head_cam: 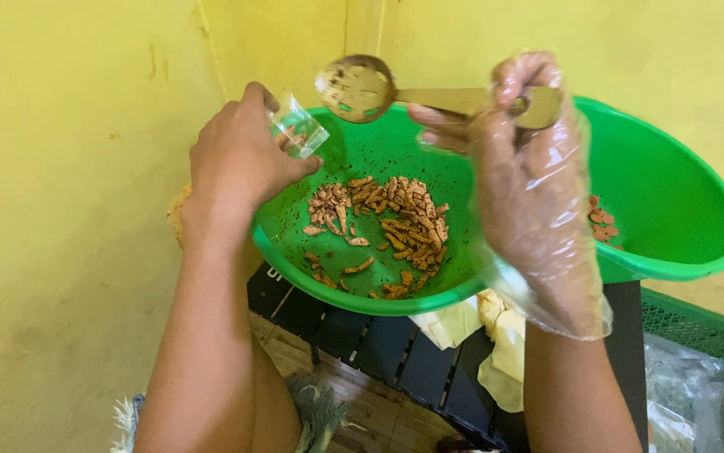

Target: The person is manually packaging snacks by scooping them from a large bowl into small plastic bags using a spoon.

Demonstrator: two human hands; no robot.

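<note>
A gloved right hand point(530, 180) grips a spoon point(362, 88) above a green basin point(362, 289) – spiced snack sticks point(387, 222) remain inside. The bare left hand point(236, 159) pinches a small clear bag point(297, 130) – seemingly barely filled.

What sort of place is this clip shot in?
Probably a small home or informal snack-packing corner: green basin of seasoned snack sticks on a black slatted table, yellow wall, gloved right hand holding a spoon.
</note>
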